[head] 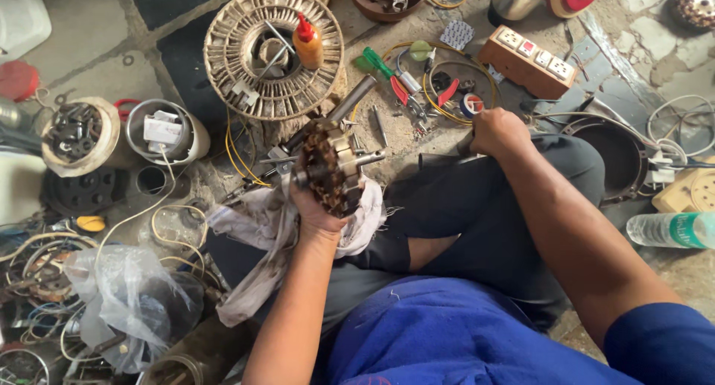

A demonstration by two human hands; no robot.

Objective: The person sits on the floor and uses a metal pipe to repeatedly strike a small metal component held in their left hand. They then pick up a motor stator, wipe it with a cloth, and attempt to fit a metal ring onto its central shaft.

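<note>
My left hand (316, 210) grips a round motor stator (330, 164) with copper-coloured windings and a metal shaft sticking out, held above a dirty white rag (261, 228) on my lap. My right hand (497, 132) is closed around a dark tool handle (439, 160) near my right knee, close to a roll of tape (471, 104). I sit cross-legged on the floor in dark trousers and a blue shirt.
A large ring-shaped stator (274, 51) with an orange-capped bottle (308, 42) lies ahead. A green screwdriver (377, 63), pliers and yellow wire (436, 87) lie nearby. An extension socket box (527, 61) sits right, a water bottle (670, 229) far right, containers of parts (74, 132) left.
</note>
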